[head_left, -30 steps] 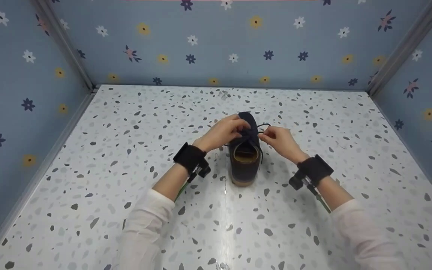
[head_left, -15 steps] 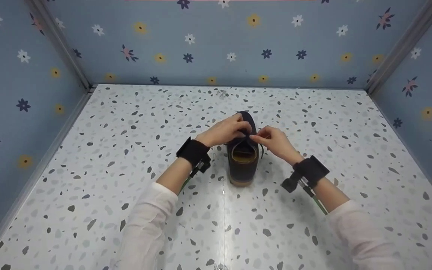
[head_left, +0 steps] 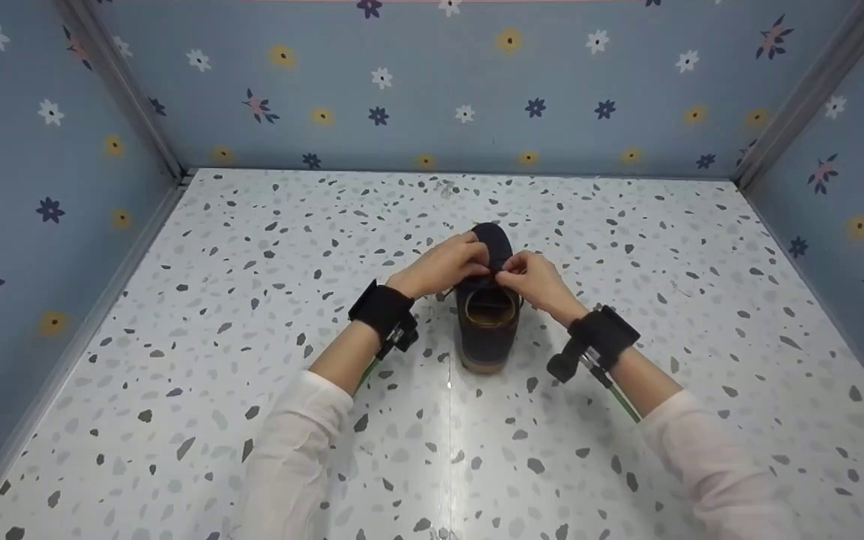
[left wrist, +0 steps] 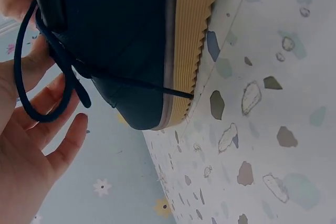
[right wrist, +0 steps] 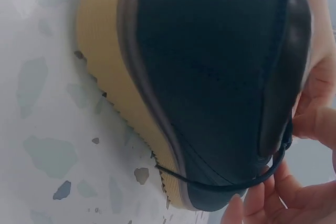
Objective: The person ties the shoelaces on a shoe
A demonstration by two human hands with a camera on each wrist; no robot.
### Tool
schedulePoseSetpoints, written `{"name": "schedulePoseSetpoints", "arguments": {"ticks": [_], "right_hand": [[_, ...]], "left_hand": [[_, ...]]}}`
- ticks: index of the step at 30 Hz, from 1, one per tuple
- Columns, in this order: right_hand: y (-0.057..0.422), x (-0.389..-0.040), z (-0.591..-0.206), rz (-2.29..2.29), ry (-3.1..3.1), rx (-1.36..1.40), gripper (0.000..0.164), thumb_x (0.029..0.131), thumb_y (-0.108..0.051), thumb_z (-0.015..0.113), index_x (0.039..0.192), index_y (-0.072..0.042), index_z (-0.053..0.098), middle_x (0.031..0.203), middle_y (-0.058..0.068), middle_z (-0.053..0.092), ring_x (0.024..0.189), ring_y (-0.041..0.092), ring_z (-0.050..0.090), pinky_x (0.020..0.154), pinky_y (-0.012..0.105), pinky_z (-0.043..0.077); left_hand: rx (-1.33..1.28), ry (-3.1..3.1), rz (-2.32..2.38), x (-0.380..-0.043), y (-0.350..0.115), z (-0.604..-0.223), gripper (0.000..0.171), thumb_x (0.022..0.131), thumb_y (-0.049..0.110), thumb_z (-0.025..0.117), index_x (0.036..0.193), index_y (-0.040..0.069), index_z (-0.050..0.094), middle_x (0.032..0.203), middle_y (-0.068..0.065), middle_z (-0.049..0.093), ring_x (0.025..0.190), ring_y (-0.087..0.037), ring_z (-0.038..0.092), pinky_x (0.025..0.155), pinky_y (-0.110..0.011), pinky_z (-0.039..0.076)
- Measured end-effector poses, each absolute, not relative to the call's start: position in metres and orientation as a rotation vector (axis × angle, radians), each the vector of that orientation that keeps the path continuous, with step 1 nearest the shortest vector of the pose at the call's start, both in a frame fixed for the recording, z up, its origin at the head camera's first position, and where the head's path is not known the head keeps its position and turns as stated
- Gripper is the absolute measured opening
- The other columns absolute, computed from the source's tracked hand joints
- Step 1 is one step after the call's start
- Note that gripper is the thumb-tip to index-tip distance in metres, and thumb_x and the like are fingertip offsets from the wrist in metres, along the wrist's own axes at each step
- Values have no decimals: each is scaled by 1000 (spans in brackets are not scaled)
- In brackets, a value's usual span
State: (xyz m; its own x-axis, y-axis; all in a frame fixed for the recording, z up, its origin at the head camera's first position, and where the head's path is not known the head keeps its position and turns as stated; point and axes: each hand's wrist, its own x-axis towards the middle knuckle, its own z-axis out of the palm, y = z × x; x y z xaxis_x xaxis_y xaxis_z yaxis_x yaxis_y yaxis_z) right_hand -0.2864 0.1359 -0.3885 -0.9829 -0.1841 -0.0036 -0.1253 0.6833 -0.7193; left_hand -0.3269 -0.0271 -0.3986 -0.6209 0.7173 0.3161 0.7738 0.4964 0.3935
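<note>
A dark navy lace-up shoe stands upright with its toe away from me. Its ribbed tan sole shows in the left wrist view. Over the lacing, my left hand pinches the dark shoelace, which forms a loop hanging by the thumb. My right hand is close beside it, thumb and index finger pinching lace by the small knot. One lace end runs down the shoe's side to the sole. In the head view, both hands hide most of the lacing.
The shoe rests on a white speckled tabletop. Blue flowered panels rise at the back and both sides. Each wrist wears a black strap with a small camera.
My right hand has moved left from beside the shoe to over the lacing, near the left fingers. The lace loop that stuck out to the right is no longer seen there.
</note>
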Motion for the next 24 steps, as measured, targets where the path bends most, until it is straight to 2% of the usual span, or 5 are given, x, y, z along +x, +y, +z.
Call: {"name": "schedulePoseSetpoints", "arguments": {"ticks": [5,11,18,21,24], "right_hand": [[141,-291,-385,-1168,2737,-285,22,63,-20,49,80,-5,47,73,5,47,62,14,42,50,24,34],[149,-298,-382,-1088,2730,-435,22,62,-11,50,82,-4,47,75,5,46,63,16,43,50,25,35],[158,-298,-389,-1032,2947,-856,16,64,-1,50,78,-9,52,75,0,47,70,15,41,58,24,32],[163,-300,-390,-1022,3061,-989,14,65,-3,52,75,-13,54,72,-3,46,68,11,41,56,23,32],[170,-303,-392,-1061,3086,-1039,14,65,-5,52,75,-16,54,72,-5,46,66,7,41,54,21,33]], "left_hand": [[-1298,-2679,-997,-326,-27,-402,9,71,21,46,73,12,46,68,5,43,61,-4,38,54,-18,31],[-1254,-2714,-1234,-321,-31,-404,12,71,16,47,80,9,44,70,3,46,62,-4,42,53,-18,34],[-1084,-2764,-1342,-311,-37,-404,14,71,13,46,85,10,45,69,2,47,58,-7,43,41,-22,35],[-1019,-2755,-1392,-308,-38,-404,15,70,11,44,86,11,45,65,0,47,54,-11,44,36,-24,34],[-963,-2739,-1452,-306,-38,-405,14,70,11,43,85,10,45,61,-1,48,51,-13,44,36,-24,34]]}}
